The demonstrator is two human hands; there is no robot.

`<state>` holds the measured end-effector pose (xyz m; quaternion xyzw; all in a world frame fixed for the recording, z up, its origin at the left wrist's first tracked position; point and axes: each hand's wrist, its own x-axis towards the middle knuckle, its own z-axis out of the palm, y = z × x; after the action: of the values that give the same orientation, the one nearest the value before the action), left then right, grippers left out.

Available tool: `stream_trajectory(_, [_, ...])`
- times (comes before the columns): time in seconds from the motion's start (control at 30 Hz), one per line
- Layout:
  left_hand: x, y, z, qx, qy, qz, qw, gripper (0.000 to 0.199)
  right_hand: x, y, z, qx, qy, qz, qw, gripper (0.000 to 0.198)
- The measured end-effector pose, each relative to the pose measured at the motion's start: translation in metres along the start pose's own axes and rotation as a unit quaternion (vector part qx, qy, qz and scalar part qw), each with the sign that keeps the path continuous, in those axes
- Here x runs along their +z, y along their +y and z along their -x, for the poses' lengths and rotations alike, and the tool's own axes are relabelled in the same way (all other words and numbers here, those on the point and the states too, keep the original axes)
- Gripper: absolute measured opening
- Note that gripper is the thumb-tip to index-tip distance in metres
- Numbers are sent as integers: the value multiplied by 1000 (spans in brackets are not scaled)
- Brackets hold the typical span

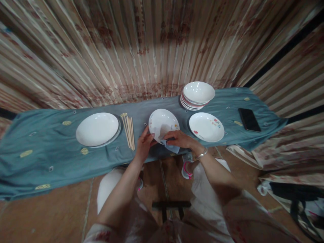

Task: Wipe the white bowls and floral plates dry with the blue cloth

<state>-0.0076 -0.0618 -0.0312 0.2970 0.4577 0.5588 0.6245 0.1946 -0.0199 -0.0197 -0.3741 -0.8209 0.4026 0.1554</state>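
A white plate [163, 121] with small flowers near its rim is tilted up over the front half of the table. My left hand [144, 143] grips its left edge, thumb on the upper face and the other fingers mostly hidden beneath. At the plate's lower right, my right hand [178, 139] is closed on a light blue cloth [171, 146], which lies against the rim. Several pale chopsticks [129, 132] rest just left of my left hand. To the right of my right hand is a flower-patterned plate [206, 127], which seems to sit on another.
A stack of bowls [199, 92] stands at the back right. Large white plates [97, 130] are stacked on the left. A black phone [249, 119] lies toward the right end of the table's teal cloth [58, 152]. Behind the table hangs a pleated curtain [152, 50].
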Motion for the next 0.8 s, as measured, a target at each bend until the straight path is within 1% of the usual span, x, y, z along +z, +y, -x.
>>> stream_trajectory(0.1, [0, -1, -1, 5, -2, -4, 1000, 66, 9, -9, -5, -49, 39, 8, 998, 30])
stream_trajectory(0.2, [0, -1, -1, 12, -7, -8, 1000, 65, 20, -9, -14, -95, 81, 35, 992, 34])
stream_trajectory(0.37, [1, -1, -1, 16, -11, -3, 1000, 67, 29, 2, -26, -107, 150, 73, 980, 38])
stream_trajectory(0.5, [1, 0, 1, 15, -14, -2, 1000, 64, 25, 5, -33, -119, 171, 96, 973, 38])
stream_trajectory(0.63, [1, 1, 1, 18, -17, -7, 1000, 61, 20, 11, -37, -104, 184, 126, 969, 41])
stream_trajectory(0.8, [1, 0, 0, 14, -11, -19, 1000, 63, 20, 18, -32, -23, 210, 187, 959, 45])
